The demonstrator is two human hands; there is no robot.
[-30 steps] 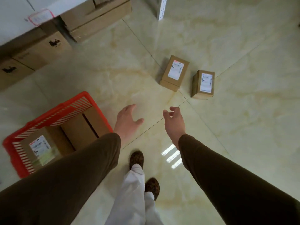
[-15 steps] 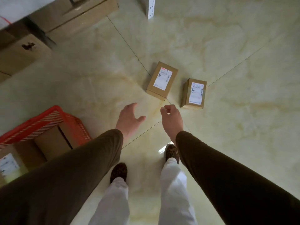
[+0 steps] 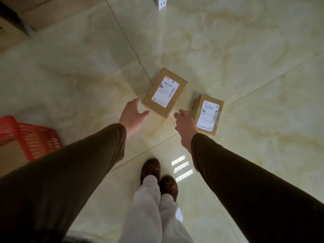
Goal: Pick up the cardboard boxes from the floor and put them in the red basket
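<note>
Two small cardboard boxes with white labels lie on the tiled floor: the left box and the right box. My left hand reaches out with fingers spread, just short of the left box's near corner, holding nothing. Beside the right box's left edge my right hand hovers, fingers loosely curled and empty. The red basket shows at the left edge, partly cut off, with a cardboard box inside it.
Large cardboard cartons sit at the top left by a shelf. A white post foot stands at the top centre. My feet in patterned slippers stand on the glossy floor below the boxes.
I have stepped forward. Both hands have moved closer to the two floor boxes, and the red basket has slid toward the left edge of view.
</note>
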